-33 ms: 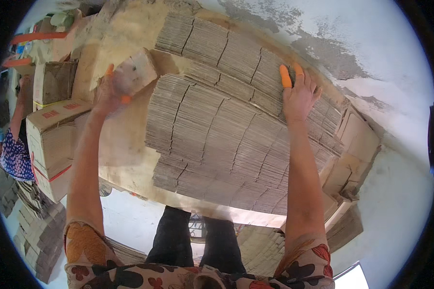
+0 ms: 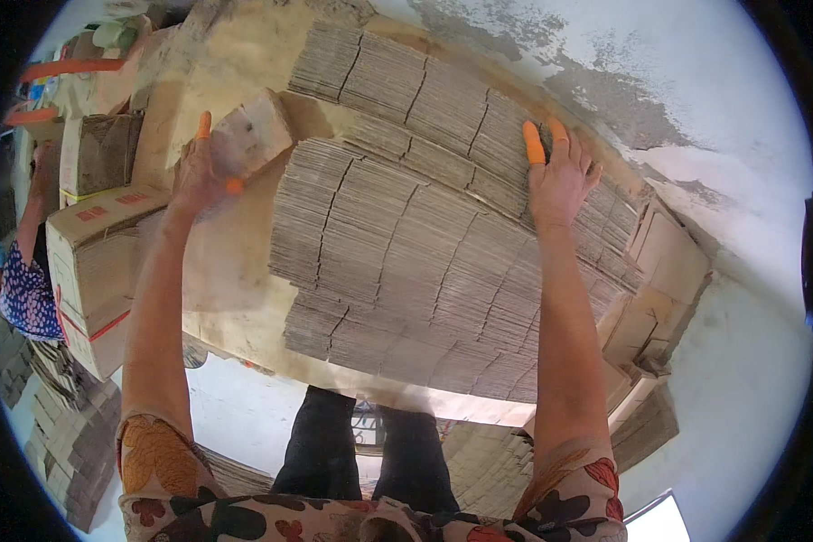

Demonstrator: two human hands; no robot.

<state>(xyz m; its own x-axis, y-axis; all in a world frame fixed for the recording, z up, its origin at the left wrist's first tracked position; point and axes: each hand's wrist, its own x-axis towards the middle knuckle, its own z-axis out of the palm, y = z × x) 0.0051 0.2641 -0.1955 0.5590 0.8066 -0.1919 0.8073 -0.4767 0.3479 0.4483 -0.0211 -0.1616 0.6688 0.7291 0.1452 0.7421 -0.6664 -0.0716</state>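
Rows of flat grey-brown cardboard pieces, packed tightly on edge, cover much of the pale table. My right hand rests on the far right rows with its fingers apart, two of them in orange finger covers. At the far left, my left hand is beside a small cardboard block. Its orange-covered index finger points away from me and its orange-tipped thumb is spread along the block's near side. Whether the palm touches the block is hard to make out.
Taped cardboard boxes stand left of my left arm. A person in a dotted sleeve is beyond them. A peeling wall borders the table at far right, with folded cardboard by it. More cardboard stacks lie lower left.
My left index finger reaches slightly farther from me and the view shifts very slightly. My right hand and the cardboard rows stay in place.
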